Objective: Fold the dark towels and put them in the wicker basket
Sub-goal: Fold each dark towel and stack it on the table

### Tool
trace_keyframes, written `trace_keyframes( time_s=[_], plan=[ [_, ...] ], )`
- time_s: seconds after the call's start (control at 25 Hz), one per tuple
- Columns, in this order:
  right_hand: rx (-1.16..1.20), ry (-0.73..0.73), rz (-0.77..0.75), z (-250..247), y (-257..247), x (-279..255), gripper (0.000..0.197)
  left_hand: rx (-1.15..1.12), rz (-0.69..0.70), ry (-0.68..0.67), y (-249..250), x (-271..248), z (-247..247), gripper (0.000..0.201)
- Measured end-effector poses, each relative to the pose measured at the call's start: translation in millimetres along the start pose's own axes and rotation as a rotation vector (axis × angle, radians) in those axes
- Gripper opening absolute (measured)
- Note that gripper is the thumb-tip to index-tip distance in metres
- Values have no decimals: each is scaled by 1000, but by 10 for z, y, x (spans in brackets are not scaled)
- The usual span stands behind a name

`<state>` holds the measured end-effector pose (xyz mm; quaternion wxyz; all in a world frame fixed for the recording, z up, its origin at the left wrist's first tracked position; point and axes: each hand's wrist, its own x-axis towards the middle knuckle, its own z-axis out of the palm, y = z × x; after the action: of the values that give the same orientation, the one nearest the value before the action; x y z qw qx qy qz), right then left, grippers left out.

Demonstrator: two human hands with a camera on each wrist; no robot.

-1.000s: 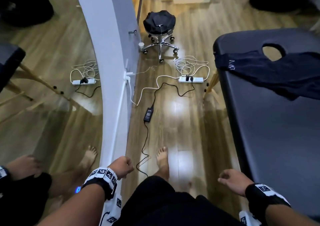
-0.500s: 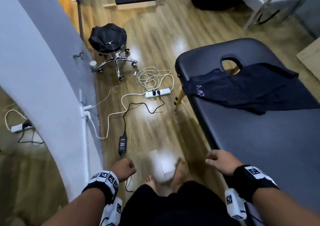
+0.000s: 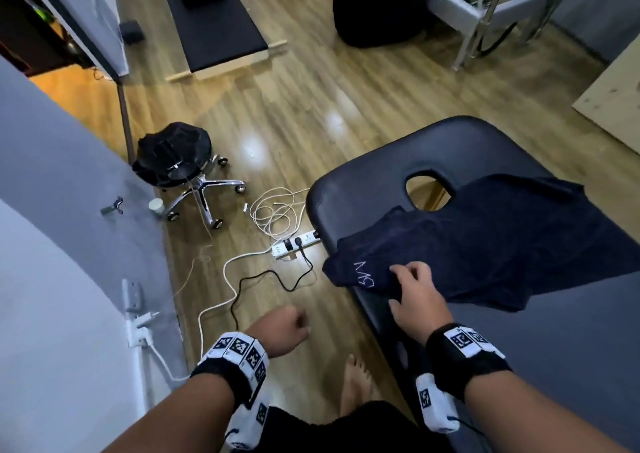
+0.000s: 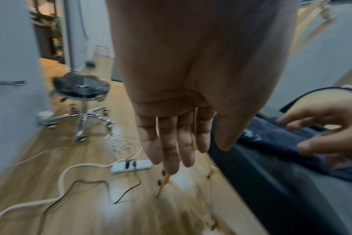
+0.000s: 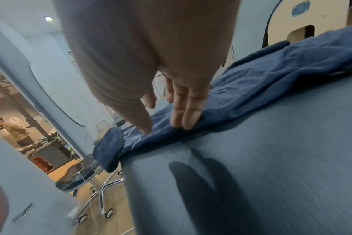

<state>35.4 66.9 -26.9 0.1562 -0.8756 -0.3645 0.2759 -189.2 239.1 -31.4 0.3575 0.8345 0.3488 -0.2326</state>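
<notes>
Towel (image 3: 485, 244) drapes over massage table (image 3: 554, 348); cables (image 3: 270, 217) litter floor.

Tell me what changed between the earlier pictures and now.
The right hand reached forward from the massage table's near edge onto the dark towel; its fingers now touch the towel's near corner, not yet gripping. The left hand stayed low and empty. The towel lies unfolded as before.

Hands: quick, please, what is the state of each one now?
Left hand: open, holding nothing, over the floor.
Right hand: open, fingers touching the towel, not gripping yet.
</notes>
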Motion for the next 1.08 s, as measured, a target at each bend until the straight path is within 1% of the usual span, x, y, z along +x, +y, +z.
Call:
trace_keyframes(
  time_s=[0.04, 0.08, 0.16, 0.24, 0.32, 0.4, 0.48, 0.56, 0.6, 0.68, 0.72, 0.76, 0.84, 0.92, 0.96, 1.0, 1.04, 1.08],
  plan=[
    [-59, -19, 40, -50, 20, 98, 53, 4, 32, 0, 154, 119, -71, 13],
    [-123, -48, 77, -102, 41, 195, 51, 15, 60, -1, 311, 230, -160, 14],
    [-221, -92, 114, -161, 107, 314, 35, 64, 118, -6, 561, 394, -283, 14],
    [-206, -107, 122, -218, 166, 381, 20, 121, 158, -6, 728, 569, -395, 15],
    [-109, -89, 118, -255, 181, 367, 14, 185, 176, 33, 836, 724, -497, 20],
    [18, -12, 128, -320, 175, 257, 13, 233, 184, 90, 937, 831, -563, 33],
    [106, 58, 151, -373, 188, 115, 14, 326, 232, 88, 987, 891, -563, 55],
    [147, 93, 186, -436, 193, -58, 10, 479, 385, 27, 1050, 947, -531, 71],
    [164, 107, 195, -454, 192, -135, 8, 538, 469, -16, 1079, 978, -506, 74],
    [188, 152, 223, -458, 189, -267, 7, 604, 609, -97, 1153, 1021, -432, 69],
    [201, 186, 256, -456, 181, -339, 9, 619, 671, -122, 1201, 1035, -385, 61],
    [218, 219, 289, -452, 165, -397, 14, 616, 724, -135, 1246, 1046, -348, 48],
    [236, 305, 380, -434, 179, -516, 24, 562, 801, -194, 1342, 1070, -296, 24],
    [208, 386, 514, -465, 239, -654, 27, 395, 802, -234, 1463, 1086, -319, 10],
    [198, 415, 591, -485, 285, -726, 25, 286, 783, -228, 1530, 1099, -359, 8],
    [189, 441, 663, -496, 330, -807, 21, 195, 769, -208, 1611, 1100, -406, 10],
    [177, 467, 714, -501, 354, -882, 16, 127, 784, -186, 1699, 1094, -444, 13],
    [173, 486, 732, -494, 355, -949, 15, 80, 814, -174, 1793, 1061, -473, 16]
  ],
)
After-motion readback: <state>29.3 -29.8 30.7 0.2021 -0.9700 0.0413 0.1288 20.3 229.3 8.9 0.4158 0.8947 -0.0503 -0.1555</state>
